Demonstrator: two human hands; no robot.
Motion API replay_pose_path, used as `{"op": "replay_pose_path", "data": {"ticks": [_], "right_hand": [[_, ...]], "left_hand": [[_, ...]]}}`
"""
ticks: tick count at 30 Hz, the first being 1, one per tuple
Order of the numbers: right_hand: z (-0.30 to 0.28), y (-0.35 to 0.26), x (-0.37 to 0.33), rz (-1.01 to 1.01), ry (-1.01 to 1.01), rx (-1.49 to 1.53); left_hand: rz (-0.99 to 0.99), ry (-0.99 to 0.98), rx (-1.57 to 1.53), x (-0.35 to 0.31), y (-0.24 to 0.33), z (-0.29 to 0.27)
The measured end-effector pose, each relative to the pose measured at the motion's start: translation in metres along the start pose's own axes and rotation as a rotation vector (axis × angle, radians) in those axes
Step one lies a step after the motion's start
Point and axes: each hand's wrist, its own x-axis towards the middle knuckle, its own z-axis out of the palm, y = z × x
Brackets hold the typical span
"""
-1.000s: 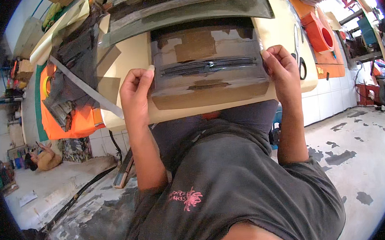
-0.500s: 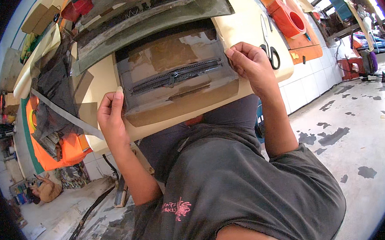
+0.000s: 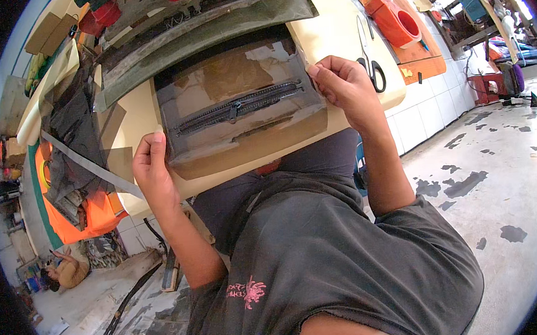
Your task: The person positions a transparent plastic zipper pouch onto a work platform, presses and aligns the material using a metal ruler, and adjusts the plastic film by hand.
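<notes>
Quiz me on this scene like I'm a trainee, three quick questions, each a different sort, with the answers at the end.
1. True or false: the zippered sheet lies between the left hand and the right hand.
2. Which part of the sheet is the left hand at? A) the zipper pull; B) the left edge; C) the right edge.
3. Fill in: the scissors, lying to the right of the sheet, have ____ handles.

Key: 1. True. 2. B. 3. Black.
</notes>
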Motion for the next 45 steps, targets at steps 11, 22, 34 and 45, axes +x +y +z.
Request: {"op": "replay_pose_path", "data": {"ticks": [11, 22, 34, 45], "right_hand": [[0.006, 0.001, -0.002, -0.071, 0.015, -0.006], [0.002, 0.002, -0.001, -0.084, 0.027, -0.066], [0.008, -0.001, -0.002, -0.091, 0.019, -0.087], [0.006, 0.0, -0.001, -0.088, 0.032, -0.071]], "left_hand": [[0.027, 0.032, 0.03, -0.001, -0.004, -0.005], [-0.014, -0.013, -0.076, -0.003, 0.003, 0.003], [0.025, 0.004, -0.09, 0.002, -0.002, 0.003], [-0.009, 0.031, -0.048, -0.002, -0.003, 0.002]]}}
